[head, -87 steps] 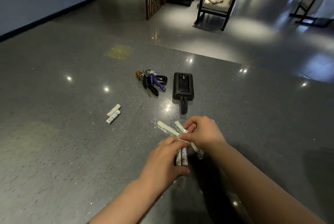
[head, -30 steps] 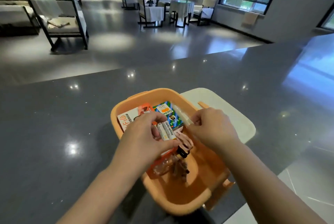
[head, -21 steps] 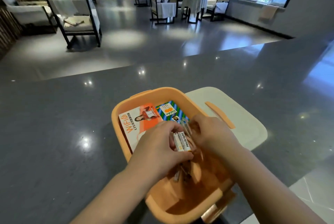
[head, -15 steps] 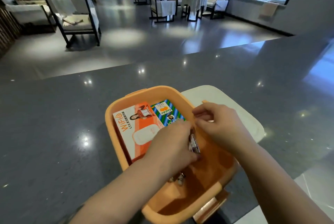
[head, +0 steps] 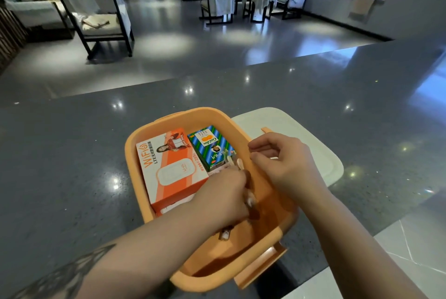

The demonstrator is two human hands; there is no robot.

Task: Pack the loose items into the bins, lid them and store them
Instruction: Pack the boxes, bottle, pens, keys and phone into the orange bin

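Orange bin (head: 154,127) sits at the near edge of the grey counter (head: 72,153), its near handle overhanging that edge a bit. White lid (head: 313,144) lies flat just right of the bin, touching its right rim. Lots of bare counter to the left and behind; far edge drops to the hall floor.

Left hand (head: 224,196) is down inside the bin, fingers curled round small pale items, can't tell exactly what. Right hand (head: 284,165) hovers over the bin's right rim, fingers loosely bent, holding nothing.

In bin: orange WiFi box (head: 169,168) along the left wall, green-blue box (head: 210,146) at far right corner, a battery (head: 225,234) on the floor near the front.
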